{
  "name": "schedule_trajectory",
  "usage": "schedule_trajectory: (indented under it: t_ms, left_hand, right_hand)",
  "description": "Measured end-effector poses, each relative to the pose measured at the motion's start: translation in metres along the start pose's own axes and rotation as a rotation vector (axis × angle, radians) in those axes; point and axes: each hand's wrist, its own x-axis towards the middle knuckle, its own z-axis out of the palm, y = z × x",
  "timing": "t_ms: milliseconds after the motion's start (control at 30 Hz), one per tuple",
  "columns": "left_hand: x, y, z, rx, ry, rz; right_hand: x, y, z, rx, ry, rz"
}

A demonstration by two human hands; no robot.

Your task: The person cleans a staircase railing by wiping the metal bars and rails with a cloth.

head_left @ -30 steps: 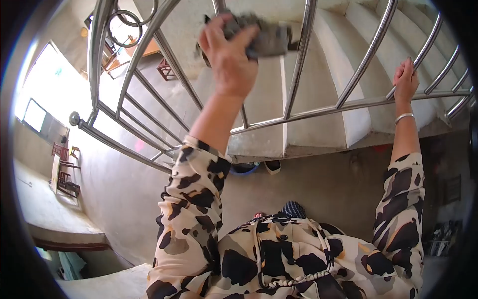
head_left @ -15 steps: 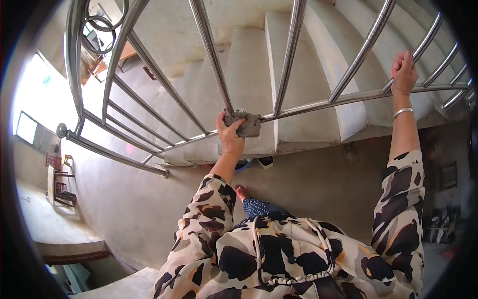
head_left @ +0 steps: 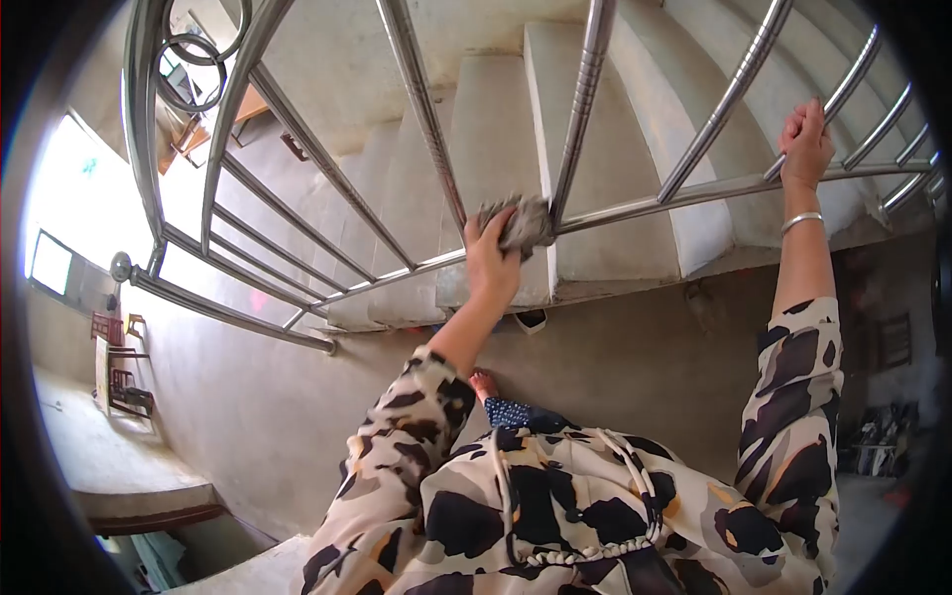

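My left hand [head_left: 493, 260] is closed on a grey, crumpled rag [head_left: 524, 224]. It presses the rag to the bottom rail [head_left: 635, 209] of a shiny metal stair railing, between two upright bars. The rag's right edge lies close to the foot of one upright bar [head_left: 578, 114]. Over on the right, my right hand [head_left: 807, 149] is wrapped round another upright bar [head_left: 851, 74], just above the bottom rail. A silver bangle [head_left: 801, 222] circles that wrist.
Concrete steps [head_left: 595, 169] rise behind the railing toward the upper right. The railing's end post with a round knob [head_left: 121, 266] stands at the left. Below are the floor [head_left: 238, 407], wooden chairs [head_left: 127, 392] and a bare foot [head_left: 483, 385].
My left hand has slid the rag to the right along the bottom rail, from the foot of one upright bar toward the neighbouring bar. My right hand stays on its bar.
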Motion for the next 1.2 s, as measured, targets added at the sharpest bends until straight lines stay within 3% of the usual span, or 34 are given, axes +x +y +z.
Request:
schedule_trajectory:
  t_ms: [33, 100, 300, 400, 467, 500, 633, 700, 867, 933, 1000, 1067, 1133, 1167, 1200]
  left_hand:
    - [0.01, -0.01, 0.015, -0.002, 0.006, -0.002]
    - [0.016, -0.035, 0.043, -0.019, -0.242, 0.005]
    - [-0.018, -0.059, 0.017, 0.307, -0.218, 0.237]
    - [-0.069, -0.078, -0.011, 0.401, -0.353, 0.162]
    - [-0.082, -0.084, -0.022, 0.267, -0.506, -0.333]
    - [-0.076, -0.076, -0.023, 0.267, -0.513, -0.338]
    - [-0.016, -0.007, -0.014, 0.027, -0.23, -0.04]
    - [0.002, 0.005, 0.009, 0.075, -0.155, 0.03]
    - [-0.001, -0.04, 0.026, 0.189, -0.238, 0.006]
    - [-0.013, -0.058, 0.017, 0.151, -0.191, -0.134]
    - [-0.023, -0.066, -0.006, 0.24, -0.28, -0.039]
    - [-0.03, -0.064, -0.023, 0.236, -0.27, -0.413]
    - [-0.042, -0.104, -0.03, 0.048, -0.22, -0.77]
    - [-0.041, -0.103, -0.042, 0.057, -0.214, -0.768]
    - [-0.033, -0.094, -0.058, -0.309, 0.011, -0.875]
  right_hand:
    - [0.001, 0.003, -0.002, -0.007, 0.02, 0.002]
    - [-0.001, 0.004, -0.004, -0.026, 0.04, 0.007]
    - [0.003, 0.005, -0.004, -0.006, 0.037, 0.023]
    - [-0.003, 0.0, -0.003, -0.003, 0.045, 0.035]
    - [-0.002, 0.0, -0.001, -0.009, 0.05, 0.012]
    - [-0.002, -0.001, -0.001, -0.015, 0.051, 0.017]
    - [-0.002, 0.0, -0.002, -0.005, 0.061, 0.039]
    - [-0.001, 0.001, -0.003, 0.007, 0.047, 0.046]
    - [0.0, 0.0, -0.003, -0.05, 0.044, 0.069]
    - [-0.002, 0.0, -0.002, -0.07, 0.053, 0.057]
    - [0.0, 0.0, -0.003, -0.078, 0.047, 0.027]
    - [0.0, 0.0, -0.004, -0.066, 0.049, 0.021]
    - [0.002, 0.001, -0.007, -0.049, 0.053, 0.018]
    - [0.005, 0.005, -0.012, -0.054, 0.047, 0.032]
    - [0.008, 0.009, -0.012, -0.05, 0.041, 0.043]
